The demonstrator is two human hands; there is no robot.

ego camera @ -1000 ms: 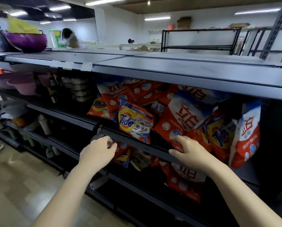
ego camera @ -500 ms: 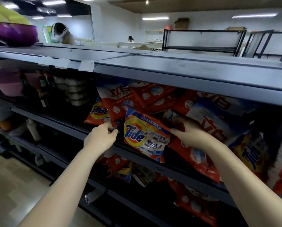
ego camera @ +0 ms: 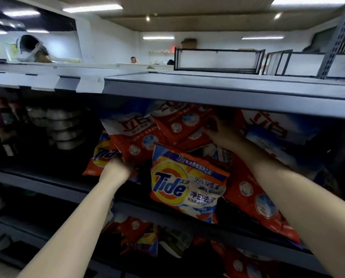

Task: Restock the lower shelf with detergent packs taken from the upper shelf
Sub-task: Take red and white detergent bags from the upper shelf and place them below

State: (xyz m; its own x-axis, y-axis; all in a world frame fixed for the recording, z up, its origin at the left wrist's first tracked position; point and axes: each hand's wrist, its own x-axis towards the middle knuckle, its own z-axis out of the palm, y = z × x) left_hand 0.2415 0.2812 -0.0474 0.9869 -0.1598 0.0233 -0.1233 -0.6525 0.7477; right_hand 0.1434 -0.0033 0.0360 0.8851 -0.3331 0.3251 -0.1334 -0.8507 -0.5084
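Observation:
The upper shelf (ego camera: 47,187) holds a heap of detergent packs: an orange Tide pack (ego camera: 185,185) leans at the front, red and white packs (ego camera: 139,137) lie behind it. My left hand (ego camera: 115,170) grips the bottom edge of a red and white pack at the left of the heap. My right hand (ego camera: 221,131) reaches deep into the pile and holds a red pack (ego camera: 179,123) near the top. More packs (ego camera: 139,235) lie on the lower shelf (ego camera: 247,240) below.
A grey top shelf board (ego camera: 187,87) hangs low over the heap. Stacked metal bowls (ego camera: 61,127) and dark bottles (ego camera: 7,125) stand to the left on the same level. A person's head (ego camera: 32,47) shows beyond the shelf at the back left.
Both hands rose from the lower shelf's edge into the upper shelf's pile. The right hand went deeper and higher among the red packs; the left closed on a pack's bottom edge.

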